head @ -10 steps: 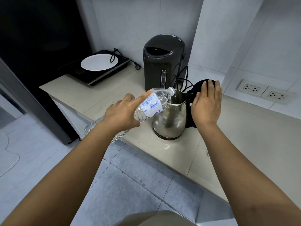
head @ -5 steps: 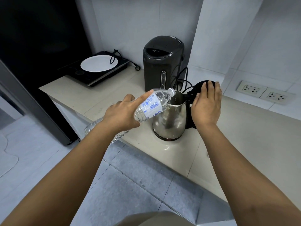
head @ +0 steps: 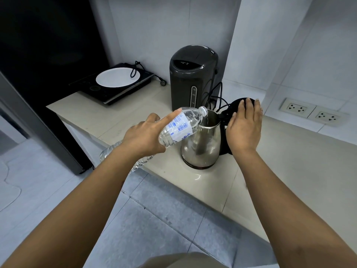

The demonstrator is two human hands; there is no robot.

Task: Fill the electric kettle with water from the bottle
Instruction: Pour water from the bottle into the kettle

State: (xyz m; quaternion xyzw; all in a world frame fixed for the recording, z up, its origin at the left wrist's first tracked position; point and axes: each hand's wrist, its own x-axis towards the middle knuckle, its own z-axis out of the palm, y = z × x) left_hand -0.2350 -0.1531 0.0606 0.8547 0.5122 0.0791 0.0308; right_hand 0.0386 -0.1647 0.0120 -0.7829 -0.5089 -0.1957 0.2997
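gripping the tilted bottle, left hand; right hand spread flat, hiding kettle handle (lid half-covered)

Bare desk right of the kettle and in front of it. Behind the kettle: dark water dispenser and tangled cords block passage.

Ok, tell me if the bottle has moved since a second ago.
No. The bottle sits as before against the kettle: tilted, mouth over the kettle's open rim, held in the left hand. The right hand stays by the raised lid.
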